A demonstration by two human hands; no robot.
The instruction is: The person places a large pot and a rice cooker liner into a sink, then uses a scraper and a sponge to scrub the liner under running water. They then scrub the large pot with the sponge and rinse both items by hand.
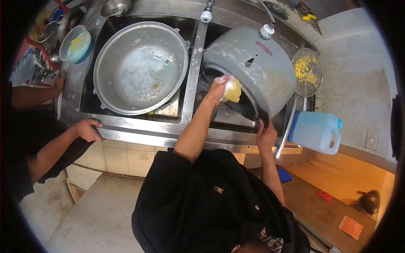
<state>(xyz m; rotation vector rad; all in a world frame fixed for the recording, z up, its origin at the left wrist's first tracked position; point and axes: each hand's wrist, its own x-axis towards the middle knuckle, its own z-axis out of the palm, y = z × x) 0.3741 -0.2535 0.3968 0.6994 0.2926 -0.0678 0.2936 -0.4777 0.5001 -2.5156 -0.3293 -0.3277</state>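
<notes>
A soapy yellow sponge (232, 91) is in my left hand (218, 89), at the opening of a large grey curved cover (257, 59) marked GETRA. This cover stands tilted in the right sink basin (236, 120). My right hand (266, 134) grips the cover's lower rim near the front edge of the sink. Suds streak its outer surface. To the left, a big round metal pot (141, 67) sits in the other basin, with a wet, foamy bottom and small food scraps inside.
A strainer (307, 71) with yellow scraps and a blue liquid jug (314, 131) stand at right. Taps (206, 16) hang above. At left are a pale bowl (76, 44) and another person's hand (87, 129) at the sink edge.
</notes>
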